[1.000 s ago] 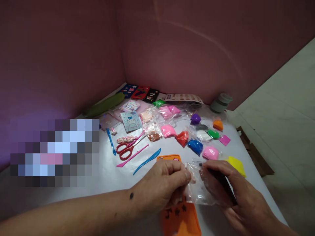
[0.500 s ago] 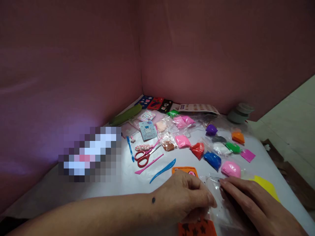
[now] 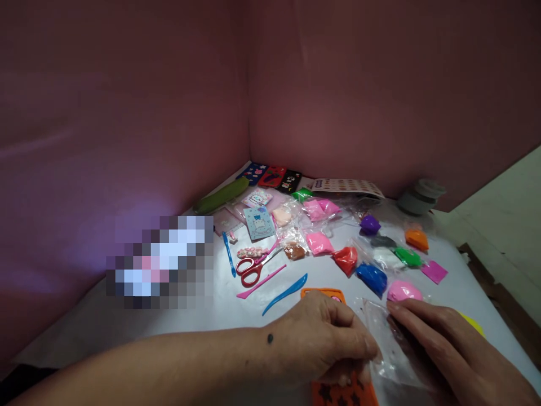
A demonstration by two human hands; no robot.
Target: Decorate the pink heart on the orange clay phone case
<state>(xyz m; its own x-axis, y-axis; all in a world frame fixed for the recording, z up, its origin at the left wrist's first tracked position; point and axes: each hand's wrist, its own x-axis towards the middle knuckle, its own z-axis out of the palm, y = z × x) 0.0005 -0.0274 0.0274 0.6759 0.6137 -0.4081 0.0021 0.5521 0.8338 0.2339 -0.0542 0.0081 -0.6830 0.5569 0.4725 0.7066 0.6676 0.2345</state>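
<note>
My left hand [image 3: 327, 338] pinches the left edge of a small clear plastic bag [image 3: 386, 344] at the table's near edge. My right hand [image 3: 448, 352] grips the same bag from the right, fingers pressed along it. Both hands hover over an orange foam piece [image 3: 344, 393] with dark star shapes. What the bag holds is too small to make out. Just beyond my fingers lie a pink clay bag [image 3: 403, 291] and a yellow piece [image 3: 471, 323].
On the white table [image 3: 203, 316] lie red scissors [image 3: 253, 269], a blue plastic knife [image 3: 285, 286], a pink stick [image 3: 261, 281], several coloured clay bags [image 3: 371, 277], sticker cards [image 3: 258, 221] and a grey tape roll [image 3: 420, 194]. Pink walls close the left and back.
The camera has tilted up and left, so the hands sit lower in view. Both hands keep hold of the clear bag, now lower over the orange foam piece.
</note>
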